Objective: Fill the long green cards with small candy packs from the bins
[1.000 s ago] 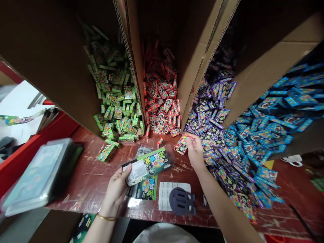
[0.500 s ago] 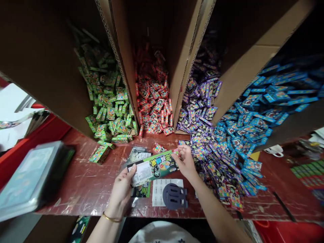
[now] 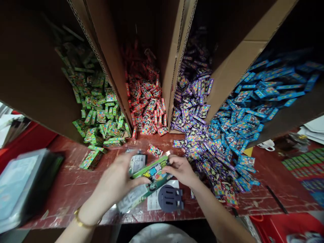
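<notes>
A flat green packet (image 3: 158, 171) with colourful lettering and a clear sleeve lies tilted between my hands, its lower left end blurred. My right hand (image 3: 181, 170) pinches the packet's upper right end. Over its left part is my left hand (image 3: 115, 177), smeared by motion; the thumb lies across the packet, but whether the fingers grip it is unclear. Beneath are a white sheet (image 3: 152, 201) with printed labels and a dark grey slotted round plastic piece (image 3: 169, 199). Another dark packet with a white label (image 3: 138, 163) rests behind my left hand.
Cardboard bins hold heaps of small green (image 3: 101, 116), red (image 3: 149, 111), purple (image 3: 192, 114) and blue packs (image 3: 250, 114). Purple and blue packs spill onto the red tabletop (image 3: 73, 182). Stacked clear plastic sleeves (image 3: 20, 185) stand at left; a red container (image 3: 286, 229) is at lower right.
My left hand has moved from the packet's left end up over its face. The packet has turned, its left end lower and nearer me. My right hand stays at its right end.
</notes>
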`<state>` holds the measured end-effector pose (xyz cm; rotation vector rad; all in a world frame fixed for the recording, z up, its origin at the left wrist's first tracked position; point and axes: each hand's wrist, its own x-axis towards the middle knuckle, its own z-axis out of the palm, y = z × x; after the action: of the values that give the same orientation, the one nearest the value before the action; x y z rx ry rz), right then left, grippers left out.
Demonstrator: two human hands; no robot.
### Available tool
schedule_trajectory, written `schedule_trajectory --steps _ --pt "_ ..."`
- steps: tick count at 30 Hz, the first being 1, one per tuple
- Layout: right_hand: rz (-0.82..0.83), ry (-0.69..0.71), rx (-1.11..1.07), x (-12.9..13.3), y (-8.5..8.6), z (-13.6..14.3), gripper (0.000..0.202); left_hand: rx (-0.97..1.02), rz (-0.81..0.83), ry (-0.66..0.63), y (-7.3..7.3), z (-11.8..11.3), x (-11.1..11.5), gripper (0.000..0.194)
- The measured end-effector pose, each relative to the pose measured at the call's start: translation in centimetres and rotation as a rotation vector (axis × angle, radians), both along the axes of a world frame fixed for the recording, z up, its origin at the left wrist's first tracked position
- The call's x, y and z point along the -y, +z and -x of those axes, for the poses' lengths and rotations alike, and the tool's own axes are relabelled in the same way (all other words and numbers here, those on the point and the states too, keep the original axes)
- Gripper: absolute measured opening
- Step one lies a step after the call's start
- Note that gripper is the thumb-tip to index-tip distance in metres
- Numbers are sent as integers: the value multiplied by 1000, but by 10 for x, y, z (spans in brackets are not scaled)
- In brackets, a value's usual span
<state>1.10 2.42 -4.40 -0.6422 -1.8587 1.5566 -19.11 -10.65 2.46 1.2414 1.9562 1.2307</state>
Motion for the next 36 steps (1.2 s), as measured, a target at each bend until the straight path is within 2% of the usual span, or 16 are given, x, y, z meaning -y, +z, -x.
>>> schedule_trajectory --steps 2,3,4,5,7,10,13,16,21,24,28,32,36 --pt "-84 25 90 -23 1 7 32 158 197 -298 -6 -4 -14 32" --pt "-135 -17 147 -40 0 9 30 248 256 -388 -12 -7 -19 25" --pt "-191 -110 223 -59 -3 11 30 329 280 -425 -18 -9 -22 23" --pt "-217 -183 268 -79 -7 12 28 400 276 -417 -24 -11 -24 24" --pt "-244 -228 326 -115 -16 11 30 524 261 -354 -34 -14 -22 26" --pt "-264 -175 361 -143 -25 11 35 654 238 -254 -41 -17 -15 30" --pt "-268 -90 335 -137 -23 11 29 710 201 -186 -45 -20 -8 34" --pt "-226 -25 241 -110 -14 7 33 719 150 -139 -48 -25 -4 34" --pt "34 -120 -76 -52 -3 4 44 649 137 -184 -55 -42 -1 33" --pt "-1 -104 -55 -31 -2 5 36 644 126 -196 -59 -51 1 35" --pt "-97 -109 -34 -30 0 2 11 618 119 -194 -61 -53 3 36" --pt "-14 -97 -43 -41 12 -6 22 610 139 -234 -54 -50 0 37" --pt "-143 97 142 -44 29 -23 31 511 178 -302 -49 -51 -2 37"
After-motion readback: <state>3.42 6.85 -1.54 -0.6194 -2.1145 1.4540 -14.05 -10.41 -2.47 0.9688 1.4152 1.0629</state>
